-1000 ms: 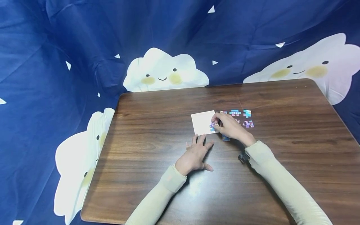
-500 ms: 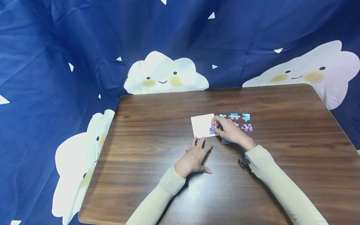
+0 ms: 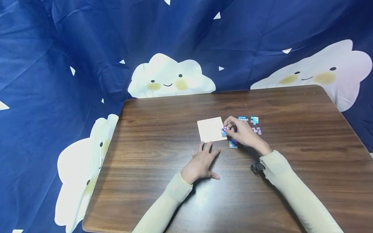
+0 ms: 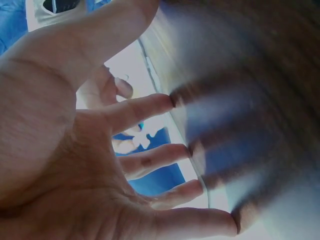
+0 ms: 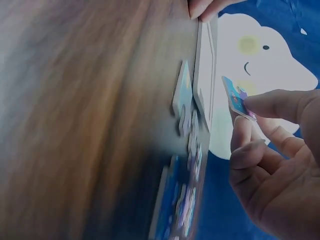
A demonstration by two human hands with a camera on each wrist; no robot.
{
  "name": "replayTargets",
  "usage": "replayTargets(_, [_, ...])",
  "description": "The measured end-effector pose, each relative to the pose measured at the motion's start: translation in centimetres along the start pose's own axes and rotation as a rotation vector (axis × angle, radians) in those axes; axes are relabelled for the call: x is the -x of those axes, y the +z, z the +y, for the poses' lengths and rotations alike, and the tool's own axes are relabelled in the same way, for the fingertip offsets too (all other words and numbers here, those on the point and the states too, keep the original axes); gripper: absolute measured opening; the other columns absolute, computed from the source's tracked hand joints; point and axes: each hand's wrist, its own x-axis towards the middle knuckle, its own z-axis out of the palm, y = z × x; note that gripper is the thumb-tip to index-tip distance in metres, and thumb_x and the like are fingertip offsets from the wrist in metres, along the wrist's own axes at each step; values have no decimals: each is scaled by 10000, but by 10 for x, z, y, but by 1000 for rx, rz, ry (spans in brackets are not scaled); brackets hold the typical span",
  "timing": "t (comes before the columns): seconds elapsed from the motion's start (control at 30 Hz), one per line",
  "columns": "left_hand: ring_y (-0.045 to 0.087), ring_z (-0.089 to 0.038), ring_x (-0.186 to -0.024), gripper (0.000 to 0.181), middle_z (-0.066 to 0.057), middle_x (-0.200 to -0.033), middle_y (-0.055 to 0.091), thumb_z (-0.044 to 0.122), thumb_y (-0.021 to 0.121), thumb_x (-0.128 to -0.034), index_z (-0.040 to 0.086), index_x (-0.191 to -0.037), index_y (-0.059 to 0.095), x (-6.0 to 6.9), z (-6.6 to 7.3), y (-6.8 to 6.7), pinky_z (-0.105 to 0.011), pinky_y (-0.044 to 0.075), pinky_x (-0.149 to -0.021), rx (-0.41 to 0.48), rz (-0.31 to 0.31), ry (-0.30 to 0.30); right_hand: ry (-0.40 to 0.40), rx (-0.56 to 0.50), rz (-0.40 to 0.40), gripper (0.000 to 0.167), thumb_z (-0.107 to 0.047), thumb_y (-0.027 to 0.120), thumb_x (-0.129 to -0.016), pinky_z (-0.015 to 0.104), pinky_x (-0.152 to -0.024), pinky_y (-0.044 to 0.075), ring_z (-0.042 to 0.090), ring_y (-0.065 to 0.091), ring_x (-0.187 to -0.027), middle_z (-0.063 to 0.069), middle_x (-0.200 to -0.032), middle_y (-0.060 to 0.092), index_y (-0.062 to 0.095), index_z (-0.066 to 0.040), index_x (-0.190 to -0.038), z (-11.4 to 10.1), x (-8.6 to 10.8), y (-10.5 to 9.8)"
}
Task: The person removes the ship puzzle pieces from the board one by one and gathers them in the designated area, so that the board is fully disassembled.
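Observation:
A small blue and purple jigsaw piece [image 3: 223, 132] is pinched between the thumb and fingers of my right hand [image 3: 244, 133]. In the right wrist view the piece [image 5: 235, 100] is held up off the table, tilted. From above, it overlaps the right side of a white puzzle board [image 3: 209, 130], whose visible face is plain. My left hand [image 3: 200, 164] rests with spread fingers just below the board. Its fingertips touch down at the board's near edge in the left wrist view, where the palm [image 4: 75, 165] fills much of the picture.
Several loose jigsaw pieces lie right of the board, including a blue one [image 3: 233, 144], a light blue one [image 3: 254, 120] and a pink-purple one [image 3: 257, 130]. My right hand covers part of this group. Behind the brown wooden table [image 3: 151, 129] hangs a blue cloud-print cloth [image 3: 233, 38].
My right hand has shifted a little to the right, carrying the jigsaw piece toward the board's right edge, and now hides some loose pieces. The left hand stays where it was.

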Motion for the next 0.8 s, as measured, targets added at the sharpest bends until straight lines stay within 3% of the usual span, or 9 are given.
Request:
replayTargets(0.47, [268, -460, -1545, 1117, -166, -1691, 264, 542, 923, -662, 225, -1605, 417, 3, 1, 1, -800, 413, -1056, 30, 18, 9, 59, 19, 100, 184, -14, 677, -925, 239, -755, 492, 166, 615, -854, 93, -945, 705, 662, -48, -1105, 21, 34, -26])
replayTargets(0.8, [228, -467, -1561, 1120, -180, -1709, 206, 529, 919, -669, 217, -1613, 404, 2, 1, 1, -807, 393, -1070, 52, 14, 14, 152, 23, 117, 197, -38, 675, -912, 225, -593, 508, 55, 597, -735, 115, -943, 714, 672, -54, -1108, 36, 61, -46])
